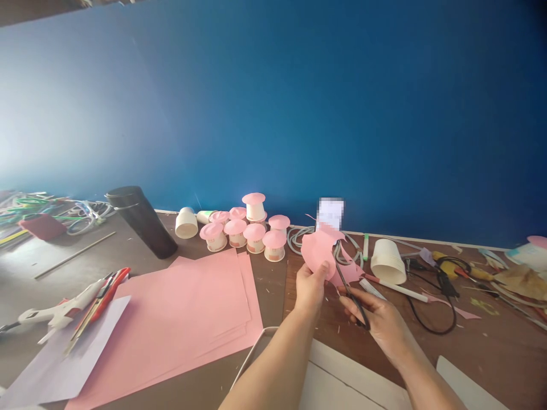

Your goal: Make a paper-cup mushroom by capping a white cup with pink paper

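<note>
My left hand (313, 285) pinches a piece of pink paper (318, 250) with a rounded, partly cut edge, held above the table. In my right hand (376, 313) is a pair of black-handled scissors (352, 296), its blades along the paper's right side, where a ragged strip hangs off. How far apart the blades stand I cannot tell. To the left of my hands, several white paper cups (274, 250) stand upside down with pink paper discs on top; one sits raised on another. A stack of pink sheets (188, 307) lies further left.
At left lie a glue gun (60, 310), a red utility knife (100, 304) and a thin stick (74, 255), near a black tumbler (143, 222). At right are stacked white cups (388, 262), a marker (397, 288), black cable (448, 285) and scraps. A blue wall (273, 114) rises behind.
</note>
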A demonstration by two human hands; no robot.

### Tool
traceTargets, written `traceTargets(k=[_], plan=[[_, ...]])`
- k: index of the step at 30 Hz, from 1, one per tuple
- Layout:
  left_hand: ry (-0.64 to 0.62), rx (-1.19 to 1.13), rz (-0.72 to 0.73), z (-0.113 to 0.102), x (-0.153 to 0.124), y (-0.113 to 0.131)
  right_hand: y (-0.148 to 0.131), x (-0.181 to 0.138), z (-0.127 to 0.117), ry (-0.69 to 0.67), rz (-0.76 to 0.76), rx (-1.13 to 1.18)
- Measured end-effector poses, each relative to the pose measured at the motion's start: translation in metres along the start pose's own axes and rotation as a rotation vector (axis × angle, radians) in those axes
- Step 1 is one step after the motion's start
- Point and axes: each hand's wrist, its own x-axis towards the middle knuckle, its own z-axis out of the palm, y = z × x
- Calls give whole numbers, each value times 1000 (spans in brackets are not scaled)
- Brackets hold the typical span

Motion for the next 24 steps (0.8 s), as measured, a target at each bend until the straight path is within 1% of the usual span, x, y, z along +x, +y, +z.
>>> traceTargets(k=[5,8,11,15,24], plan=[[-102,-29,-24,1,-2,-4,4,2,-2,31,-3,14],[-144,-2,-48,2,-5,-2,4,2,-4,35,-3,21],[-148,48,-73,2,-9,2,2,1,-4,41,-15,-2],[-135,56,-91,3,-10,5,2,1,-2,74,-34,9],[-133,50,-74,3,-10,4,4,2,-1,80,-38,32]])
